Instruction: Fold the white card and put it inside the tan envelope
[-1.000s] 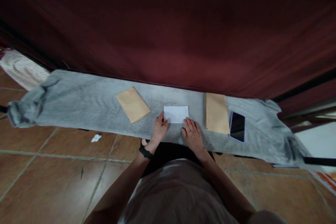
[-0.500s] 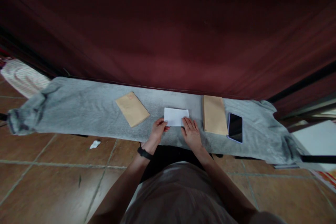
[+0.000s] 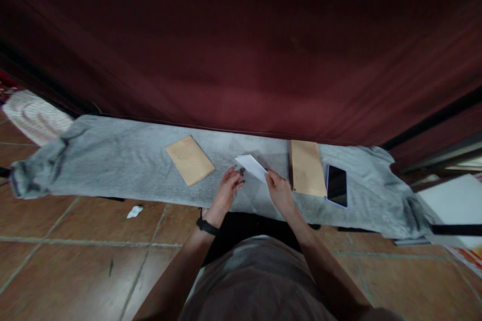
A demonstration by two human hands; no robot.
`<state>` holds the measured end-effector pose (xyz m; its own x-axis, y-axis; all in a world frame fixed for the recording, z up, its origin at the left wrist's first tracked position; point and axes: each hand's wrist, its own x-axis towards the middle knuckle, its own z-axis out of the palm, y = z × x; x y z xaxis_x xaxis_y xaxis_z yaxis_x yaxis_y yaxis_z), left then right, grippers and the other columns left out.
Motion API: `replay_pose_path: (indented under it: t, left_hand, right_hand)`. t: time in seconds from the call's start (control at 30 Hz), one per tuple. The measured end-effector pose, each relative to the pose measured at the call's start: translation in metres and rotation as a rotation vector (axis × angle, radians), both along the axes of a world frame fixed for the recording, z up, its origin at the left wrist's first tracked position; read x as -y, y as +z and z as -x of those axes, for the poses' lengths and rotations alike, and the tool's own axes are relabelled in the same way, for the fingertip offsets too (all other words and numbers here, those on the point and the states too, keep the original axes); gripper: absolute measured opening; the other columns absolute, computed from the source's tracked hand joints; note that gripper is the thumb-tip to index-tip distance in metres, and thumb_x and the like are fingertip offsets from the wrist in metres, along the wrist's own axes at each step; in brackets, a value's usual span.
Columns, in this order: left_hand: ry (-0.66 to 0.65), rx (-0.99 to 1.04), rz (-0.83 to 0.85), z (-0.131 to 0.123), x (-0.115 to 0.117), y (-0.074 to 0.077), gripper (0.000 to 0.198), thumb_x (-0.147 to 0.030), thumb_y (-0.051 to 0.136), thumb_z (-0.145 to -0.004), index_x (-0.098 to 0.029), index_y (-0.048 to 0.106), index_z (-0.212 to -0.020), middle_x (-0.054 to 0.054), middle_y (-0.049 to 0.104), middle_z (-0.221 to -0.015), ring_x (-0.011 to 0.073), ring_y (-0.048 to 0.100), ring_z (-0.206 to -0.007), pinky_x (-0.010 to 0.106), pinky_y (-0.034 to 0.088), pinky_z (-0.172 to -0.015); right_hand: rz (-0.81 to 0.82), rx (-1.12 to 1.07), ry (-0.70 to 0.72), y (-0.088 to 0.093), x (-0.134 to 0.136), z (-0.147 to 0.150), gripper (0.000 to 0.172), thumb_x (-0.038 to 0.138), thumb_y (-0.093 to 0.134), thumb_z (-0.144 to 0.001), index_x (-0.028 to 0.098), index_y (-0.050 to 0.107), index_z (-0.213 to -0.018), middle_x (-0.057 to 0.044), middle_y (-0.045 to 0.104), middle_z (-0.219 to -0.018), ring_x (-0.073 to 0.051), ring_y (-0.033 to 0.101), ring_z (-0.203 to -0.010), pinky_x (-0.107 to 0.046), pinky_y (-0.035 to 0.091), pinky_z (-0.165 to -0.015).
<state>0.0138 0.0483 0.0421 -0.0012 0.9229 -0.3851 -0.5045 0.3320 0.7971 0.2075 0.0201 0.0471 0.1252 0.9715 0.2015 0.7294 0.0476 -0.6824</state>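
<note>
1. White paper [image 3: 251, 166], folded or stacked as far as I can make out, sits at the centre of my frame, slightly below the middle, slanting from upper left to lower right; it looks tipped up off the cloth.
2. On my feed the right hand [image 3: 279, 188] pinches the paper's lower right end between thumb and fingers.
3. I see the left hand [image 3: 226, 188] holding nothing, its fingers loosely spread and a little curled, just below the paper's left end. A dark band [image 3: 207, 226] circles that wrist.
4. Left of centre I have a brown envelope [image 3: 190, 160] lying flat and turned at an angle, with a faint reddish mark near its top corner.
5. Right of centre I find a thicker brown stack [image 3: 308, 168], nearly square to the frame, near the right hand but apart from it.
6. Just beside that stack, farther right, I spot a phone [image 3: 337, 185] with a dark screen and a pale purple edge.
7. All of these are over a long surface draped in grey cloth [image 3: 124, 155], which bunches at both ends.
8. Dark red fabric [image 3: 241, 60] fills the upper part of my view; brown floor tiles [image 3: 75, 276] show at the bottom, with a crumpled white scrap [image 3: 134, 211] at lower left.
</note>
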Motion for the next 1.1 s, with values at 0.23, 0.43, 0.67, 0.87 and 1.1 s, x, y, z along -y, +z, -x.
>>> replay_pose_path:
  t: [0.23, 0.43, 0.67, 0.87, 1.1]
  left_hand:
    - [-0.065, -0.034, -0.083, -0.006, 0.000, 0.006, 0.043, -0.031, 0.088, -0.066, -0.018, 0.073, -0.105, 0.007, 0.076, -0.109, 0.0199, 0.069, -0.095, 0.029, 0.051, -0.081]
    - [-0.114, -0.100, -0.083, -0.007, 0.002, 0.002, 0.030, -0.033, 0.088, -0.065, -0.017, 0.074, -0.088, 0.004, 0.076, -0.086, 0.0132, 0.065, -0.072, 0.023, 0.046, -0.066]
    - [-0.159, -0.194, -0.066, -0.010, 0.006, -0.006, 0.034, -0.041, 0.085, -0.067, -0.017, 0.072, -0.087, 0.002, 0.071, -0.074, 0.0139, 0.062, -0.063, 0.024, 0.044, -0.060]
    - [-0.222, -0.325, -0.172, 0.002, -0.004, -0.003, 0.026, -0.035, 0.081, -0.070, -0.017, 0.071, -0.086, 0.001, 0.072, -0.077, 0.0145, 0.061, -0.066, 0.024, 0.045, -0.062]
    - [-0.253, -0.354, -0.131, 0.006, -0.004, 0.003, 0.030, -0.038, 0.083, -0.067, -0.017, 0.072, -0.085, 0.001, 0.070, -0.074, 0.0142, 0.060, -0.065, 0.024, 0.043, -0.061]
  right_hand:
    - [0.096, -0.314, 0.020, 0.002, -0.003, 0.001, 0.029, 0.038, 0.051, -0.094, 0.021, 0.073, -0.100, -0.003, 0.075, -0.083, -0.020, 0.067, -0.071, -0.028, 0.050, -0.065]
    - [0.147, -0.452, 0.035, 0.001, -0.001, 0.001, 0.029, 0.043, 0.052, -0.091, 0.024, 0.074, -0.094, 0.000, 0.071, -0.073, -0.019, 0.061, -0.065, -0.027, 0.047, -0.058]
    - [0.172, -0.554, 0.033, -0.003, -0.001, 0.001, 0.026, 0.046, 0.056, -0.087, 0.025, 0.072, -0.084, 0.002, 0.067, -0.068, -0.017, 0.057, -0.062, -0.025, 0.047, -0.055]
    - [0.290, -0.839, 0.054, -0.011, 0.002, 0.001, 0.031, 0.049, 0.066, -0.077, 0.024, 0.069, -0.095, 0.000, 0.072, -0.080, -0.020, 0.067, -0.069, -0.032, 0.057, -0.061]
    - [0.354, -1.002, -0.062, -0.015, 0.005, 0.000, 0.037, 0.052, 0.074, -0.067, 0.023, 0.065, -0.088, -0.001, 0.073, -0.075, -0.021, 0.070, -0.064, -0.036, 0.061, -0.060]
